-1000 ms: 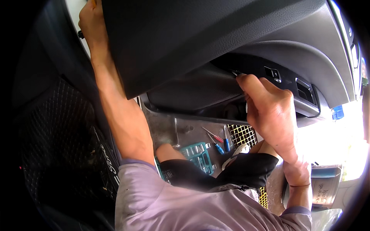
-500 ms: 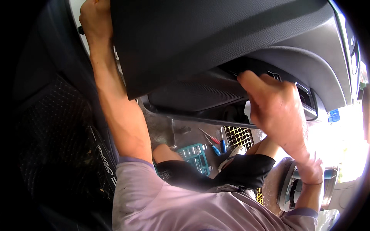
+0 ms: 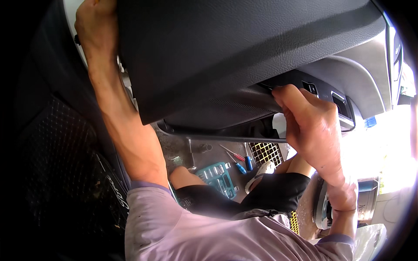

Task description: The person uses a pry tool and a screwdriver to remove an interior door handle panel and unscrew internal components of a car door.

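A dark textured car door panel (image 3: 209,43) fills the upper middle, with a gap along its left edge. My left hand (image 3: 96,28) is closed round that edge at the top left, its fingertips mostly hidden. My right hand (image 3: 311,126) has curled fingers at the recess below the armrest, beside the window switch (image 3: 311,88) and a rectangular pocket (image 3: 338,102). What its fingers grip is hidden. The white door metal (image 3: 72,17) shows beside my left hand.
Below lie a teal socket case (image 3: 226,176), blue screwdrivers (image 3: 249,163), a red one (image 3: 238,156) and a yellow grate (image 3: 267,152), near my legs. A dark quilted car mat (image 3: 61,152) is left; a round metal container (image 3: 365,204) stands right.
The panel's lower left corner has dropped slightly. My left hand has shifted a little left, and my right hand slightly right. Both still have curled fingers at the panel.
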### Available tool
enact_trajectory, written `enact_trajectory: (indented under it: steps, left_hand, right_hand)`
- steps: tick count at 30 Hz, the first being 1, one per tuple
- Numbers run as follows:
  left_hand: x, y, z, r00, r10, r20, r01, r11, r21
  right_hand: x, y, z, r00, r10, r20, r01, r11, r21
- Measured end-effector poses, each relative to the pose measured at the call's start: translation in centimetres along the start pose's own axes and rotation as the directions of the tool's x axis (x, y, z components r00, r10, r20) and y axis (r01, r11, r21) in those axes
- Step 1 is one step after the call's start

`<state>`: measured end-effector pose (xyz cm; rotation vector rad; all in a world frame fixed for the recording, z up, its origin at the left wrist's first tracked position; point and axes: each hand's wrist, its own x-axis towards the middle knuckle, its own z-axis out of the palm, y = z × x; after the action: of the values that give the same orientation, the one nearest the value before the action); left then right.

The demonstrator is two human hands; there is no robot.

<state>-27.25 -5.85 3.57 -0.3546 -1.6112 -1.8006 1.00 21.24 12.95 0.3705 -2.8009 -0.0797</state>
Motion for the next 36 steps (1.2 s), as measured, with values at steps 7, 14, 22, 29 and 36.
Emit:
enact_trajectory:
  steps: [7, 14, 22, 29, 36]
  left_hand:
    - [0.0, 0.1, -0.4, 1.000, 0.001, 0.013, -0.001, 1.000, 0.022]
    - [-0.3, 0.3, -0.3, 1.000, -0.005, 0.029, 0.004, 1.000, 0.028]
    - [-0.4, 0.9, -0.4, 0.997, -0.013, 0.078, 0.010, 0.999, 0.039]
    - [-0.2, 1.6, -0.6, 0.982, -0.032, 0.184, 0.012, 0.994, 0.107]
    - [-0.4, 3.4, 0.5, 0.827, -0.058, 0.559, -0.123, 0.952, 0.281]
  right_hand:
    - [-0.7, -0.5, 1.4, 0.991, 0.100, -0.088, -0.093, 0.992, 0.089]
    - [-0.9, -0.7, 1.4, 0.994, 0.097, -0.050, -0.093, 0.992, 0.080]
    - [-1.1, -0.1, 1.4, 0.997, 0.013, -0.082, -0.009, 0.999, 0.049]
    - [-0.7, 1.1, 0.1, 0.986, -0.127, -0.106, 0.141, 0.980, 0.138]
    - [-0.9, 2.0, -0.6, 0.979, -0.199, -0.049, 0.201, 0.979, 0.042]
